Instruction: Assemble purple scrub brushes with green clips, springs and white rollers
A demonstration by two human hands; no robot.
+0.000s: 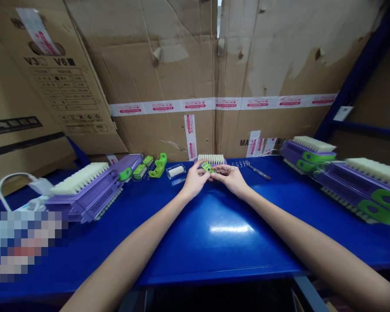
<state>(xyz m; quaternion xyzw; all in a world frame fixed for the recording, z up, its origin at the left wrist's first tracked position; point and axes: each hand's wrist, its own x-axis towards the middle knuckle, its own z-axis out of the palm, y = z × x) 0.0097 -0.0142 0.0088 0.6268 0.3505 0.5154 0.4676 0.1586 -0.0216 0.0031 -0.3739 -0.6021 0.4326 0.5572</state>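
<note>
My left hand [195,178] is closed around a small green plastic part [206,167], raised a little above the blue table. My right hand [234,178] meets it from the other side, its fingertips pinching the near end of the same part. Something thin and shiny glints over the right fingers, too small to make out. Just behind the hands is a purple piece with cream bristles [211,159], partly hidden by them. Several metal springs [243,164] lie right of my right hand, beside a screwdriver [259,171].
Left of the hands lie a clear case with a white block [176,171], a bright green bracket [158,166] and small green parts [143,168]. Purple bristled units stand at left [84,193] and right [360,184]. Cardboard [162,69] walls the back of the blue table [195,247].
</note>
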